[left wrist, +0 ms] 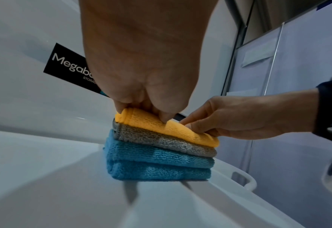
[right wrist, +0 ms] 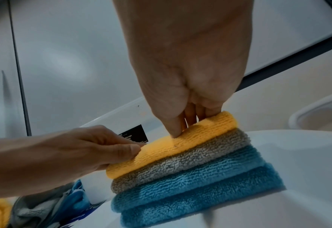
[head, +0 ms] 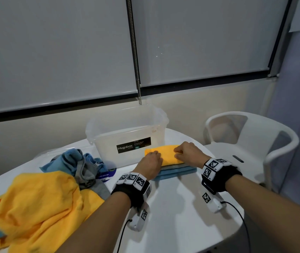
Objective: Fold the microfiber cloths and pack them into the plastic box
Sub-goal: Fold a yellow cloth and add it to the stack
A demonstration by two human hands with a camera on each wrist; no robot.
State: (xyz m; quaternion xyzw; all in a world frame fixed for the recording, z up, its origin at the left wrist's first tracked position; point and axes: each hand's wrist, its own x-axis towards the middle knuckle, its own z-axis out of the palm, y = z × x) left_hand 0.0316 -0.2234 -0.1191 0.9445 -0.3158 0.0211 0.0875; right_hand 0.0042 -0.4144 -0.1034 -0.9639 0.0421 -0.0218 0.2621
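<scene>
**Stack folded, not boxed**

Head: our left hand (head: pixel 150 162) and right hand (head: pixel 188 152) press the orange cloth (head: pixel 167 154) topping the stack beside the box (head: pixel 127 125), table's far edge.

Left wrist: fingers (left wrist: pixel 164 118) curled, pinching the orange fold.

Right wrist: same pinch. Soft, light, floppy; we'd grip the whole stack from both ends.

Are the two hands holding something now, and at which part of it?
Both hold the folded orange cloth on top of the stack: the left hand at its left end, the right hand at its right end.

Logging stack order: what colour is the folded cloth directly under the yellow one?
Grey folded cloth, seen best in the right wrist view.
</scene>
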